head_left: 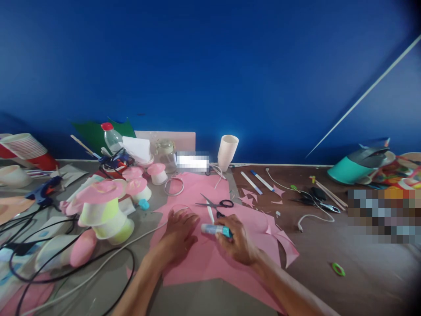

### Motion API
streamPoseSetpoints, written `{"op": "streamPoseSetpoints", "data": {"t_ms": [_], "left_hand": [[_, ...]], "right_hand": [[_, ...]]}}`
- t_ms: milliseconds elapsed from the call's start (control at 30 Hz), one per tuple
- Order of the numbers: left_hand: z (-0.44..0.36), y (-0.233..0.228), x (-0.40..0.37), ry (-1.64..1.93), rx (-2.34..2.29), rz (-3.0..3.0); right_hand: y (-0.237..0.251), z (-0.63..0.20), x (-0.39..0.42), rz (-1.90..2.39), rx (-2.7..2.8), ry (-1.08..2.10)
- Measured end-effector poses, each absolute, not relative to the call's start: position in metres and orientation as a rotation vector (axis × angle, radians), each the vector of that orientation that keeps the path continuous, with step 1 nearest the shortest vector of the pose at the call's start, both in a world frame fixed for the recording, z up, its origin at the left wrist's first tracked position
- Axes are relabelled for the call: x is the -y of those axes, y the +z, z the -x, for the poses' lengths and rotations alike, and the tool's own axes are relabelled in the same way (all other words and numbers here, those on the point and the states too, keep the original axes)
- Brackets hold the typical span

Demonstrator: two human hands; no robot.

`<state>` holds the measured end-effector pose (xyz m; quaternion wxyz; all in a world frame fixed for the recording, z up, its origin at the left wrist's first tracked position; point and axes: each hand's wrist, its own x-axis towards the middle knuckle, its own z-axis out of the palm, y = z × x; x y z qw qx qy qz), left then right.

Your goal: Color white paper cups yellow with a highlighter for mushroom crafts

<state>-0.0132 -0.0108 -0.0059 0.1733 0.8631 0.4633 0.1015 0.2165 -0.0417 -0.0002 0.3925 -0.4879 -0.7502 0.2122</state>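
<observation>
Pink paper (194,267) with cut edges lies spread on the table in front of me. My left hand (179,232) rests flat on it, fingers stretched out, holding nothing. In my right hand (238,243) is a marker-like tube (215,229) with a clear, pale barrel and a teal end, its barrel pointing left just over the paper; whether it touches the paper I cannot tell. Just beyond the right hand lie scissors (215,203) with dark handles, blades parted. A thin white stick-like piece (210,214) sits beside them, partly hidden.
Paper cups with pink tops (105,210) stand at left among black cables (69,278) and a blue glue gun (42,191). A white cup stack (227,151) stands by the wall. Two pens (251,183), pink scraps (248,199) and pliers (329,206) lie right.
</observation>
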Motion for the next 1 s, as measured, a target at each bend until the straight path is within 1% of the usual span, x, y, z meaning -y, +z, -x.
{"op": "streamPoseSetpoints", "data": {"t_ms": [133, 267, 533, 733, 1000], "left_hand": [[0.014, -0.008, 0.011, 0.351, -1.29, -2.462], [0.014, -0.008, 0.012, 0.419, -1.278, -2.49], [0.012, 0.0, 0.012, 0.775, -1.174, -2.442], [0.003, 0.01, 0.018, 0.767, -1.069, -2.315], [-0.007, 0.02, 0.023, 0.804, -1.085, -2.234]], "right_hand": [[-0.004, -0.216, 0.037, 1.29, 1.613, 0.844], [-0.002, -0.214, 0.034, 1.167, 1.3, 1.105], [-0.002, -0.215, 0.034, 1.069, 0.982, 1.335], [0.001, -0.208, 0.041, 1.033, 0.972, 1.502], [-0.005, -0.205, 0.042, 0.969, 0.979, 1.628]]}}
